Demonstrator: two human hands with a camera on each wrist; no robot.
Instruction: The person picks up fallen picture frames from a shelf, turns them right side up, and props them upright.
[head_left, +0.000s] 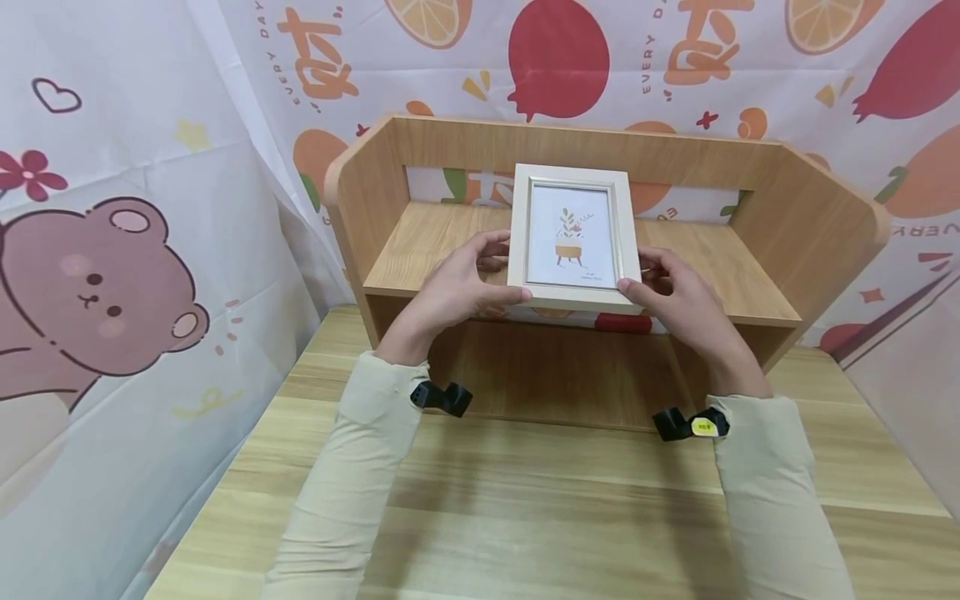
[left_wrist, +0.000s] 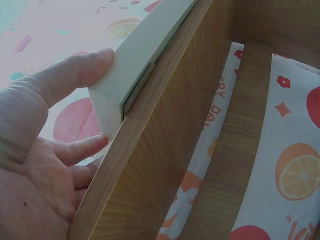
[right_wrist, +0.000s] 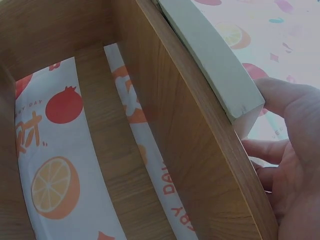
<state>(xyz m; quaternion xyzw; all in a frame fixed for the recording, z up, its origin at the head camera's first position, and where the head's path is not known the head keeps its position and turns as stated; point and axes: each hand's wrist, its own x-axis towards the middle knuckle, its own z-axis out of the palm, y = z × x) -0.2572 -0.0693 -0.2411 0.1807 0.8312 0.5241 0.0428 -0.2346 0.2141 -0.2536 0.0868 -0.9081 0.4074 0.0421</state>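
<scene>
A cream-coloured picture frame [head_left: 573, 237] with a potted-plant print lies tilted back over the upper board of a wooden desk shelf [head_left: 431, 242]. Its left side is gripped by my left hand [head_left: 465, 283], thumb on the lower left corner and fingers along the edge. My right hand [head_left: 682, 296] holds the opposite side, with the thumb at the lower right corner. In the left wrist view the frame's edge [left_wrist: 140, 60] sits against the board's front edge. The right wrist view shows the frame's other end [right_wrist: 215, 60] close along the same board.
The shelf's side panels [head_left: 817, 217] rise at both ends, and a back rail [head_left: 465, 137] runs behind. Below the board is an open lower compartment [head_left: 555, 375]. The shelf stands on a wood-grain table [head_left: 525, 517]. Printed cloth [head_left: 450, 75] hangs behind.
</scene>
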